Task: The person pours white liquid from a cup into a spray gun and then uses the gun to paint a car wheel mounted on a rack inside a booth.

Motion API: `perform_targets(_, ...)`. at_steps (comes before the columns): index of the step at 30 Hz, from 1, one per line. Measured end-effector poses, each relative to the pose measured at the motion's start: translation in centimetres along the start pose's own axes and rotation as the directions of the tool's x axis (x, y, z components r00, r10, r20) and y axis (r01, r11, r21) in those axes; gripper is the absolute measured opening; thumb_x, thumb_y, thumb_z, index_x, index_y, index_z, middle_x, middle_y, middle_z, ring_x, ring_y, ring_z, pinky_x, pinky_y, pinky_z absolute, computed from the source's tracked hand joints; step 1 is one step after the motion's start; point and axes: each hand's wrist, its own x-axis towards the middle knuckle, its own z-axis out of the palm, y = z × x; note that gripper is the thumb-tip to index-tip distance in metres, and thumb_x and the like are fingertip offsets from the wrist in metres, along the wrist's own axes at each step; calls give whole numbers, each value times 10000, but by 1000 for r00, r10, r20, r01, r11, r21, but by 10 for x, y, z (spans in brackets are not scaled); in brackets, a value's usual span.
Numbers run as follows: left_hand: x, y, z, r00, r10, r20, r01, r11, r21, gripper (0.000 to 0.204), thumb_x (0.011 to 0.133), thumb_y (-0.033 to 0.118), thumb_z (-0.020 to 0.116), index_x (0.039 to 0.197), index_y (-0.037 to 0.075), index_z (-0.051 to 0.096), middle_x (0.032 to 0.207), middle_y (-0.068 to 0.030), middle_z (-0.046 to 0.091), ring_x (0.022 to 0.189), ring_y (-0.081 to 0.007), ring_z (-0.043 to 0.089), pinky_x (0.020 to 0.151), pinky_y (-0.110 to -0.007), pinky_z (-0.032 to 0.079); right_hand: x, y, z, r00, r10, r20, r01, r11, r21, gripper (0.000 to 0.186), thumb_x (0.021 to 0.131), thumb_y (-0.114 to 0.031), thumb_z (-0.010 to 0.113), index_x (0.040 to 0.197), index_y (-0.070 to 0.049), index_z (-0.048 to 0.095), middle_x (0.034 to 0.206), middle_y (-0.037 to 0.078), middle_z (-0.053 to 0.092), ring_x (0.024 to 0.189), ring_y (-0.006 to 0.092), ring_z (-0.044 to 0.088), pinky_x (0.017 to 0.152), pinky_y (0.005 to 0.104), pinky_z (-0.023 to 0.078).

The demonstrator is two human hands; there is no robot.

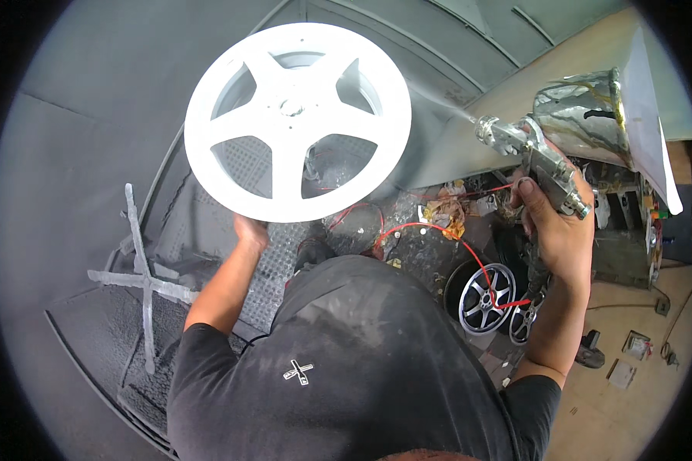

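Left arm: your forearm runs up and inward from the sleeve, the left hand [251,232] at the lower rim of the white wheel [287,165]. Fingers lie hidden behind the rim; cannot tell how far they are curled or whether they grip. The wheel is ahead of you, left of centre, its spoked face toward you.

Right arm: elbow bent, forearm rising at your right. Your right hand [563,237] is closed around the handle of the spray gun [540,165], thumb lying along its near side. Nozzle points left at the wheel, well apart from it; thin mist at the tip. The paint-streaked cup [580,119] sits on the gun's far side.

Markings: your dark shirt [361,338] bears a pale cross-shaped mark [298,373]; its fine detail is too small to read.
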Motion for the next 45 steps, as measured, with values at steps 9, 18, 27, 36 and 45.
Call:
perform_targets(9, -59, -45, 12, 928, -349, 127, 363, 925, -110, 686, 1002, 633, 362, 1440, 107, 414, 1329, -99, 546, 1234, -285, 528, 983, -433, 415, 3, 14, -14, 995, -47, -86, 42, 998, -53, 484, 934, -28, 665, 1407, -28, 562, 806, -3, 629, 576, 36, 472, 506, 208, 392)
perform_targets(18, -4, -2, -13, 970, -244, 3, 243, 968, 63, 626, 1014, 569, 402, 1438, 112, 445, 1403, -97, 512, 1266, -311, 507, 1074, -522, 382, -21, -2, -14, 998, -19, 54, 17, 999, 41, 607, 899, -172, 706, 1428, 42, 496, 801, 72, 617, 573, 73, 499, 461, 201, 371)
perform_targets(27, 29, 53, -4, 996, 82, -32, -79, 994, 79, 605, 1039, 503, 420, 1460, 69, 429, 1460, -81, 521, 1346, -284, 487, 1132, -430, 367, -12, -1, -2, 998, -21, 67, 20, 1000, 13, 501, 868, -71, 738, 1341, 21, 600, 913, 41, 678, 787, 107, 597, 767, 268, 498)
perform_targets(36, 4, -4, -24, 991, -6, 134, 10, 1000, -28, 730, 1024, 611, 333, 1516, 72, 361, 1550, -91, 414, 1418, -286, 397, 1177, -472, 286, -11, 9, -13, 994, 8, -110, -13, 999, -42, 506, 922, -22, 678, 1413, -33, 560, 811, -10, 631, 584, 34, 468, 515, 201, 384)
perform_targets(45, -43, -31, 7, 967, -254, 37, 256, 966, -49, 619, 1004, 559, 417, 1434, 115, 443, 1442, -94, 479, 1294, -301, 467, 1039, -459, 390, -28, -9, -10, 997, 68, 29, -70, 994, 86, 577, 842, -191, 777, 1339, 41, 596, 897, 49, 685, 740, 108, 603, 676, 257, 492)
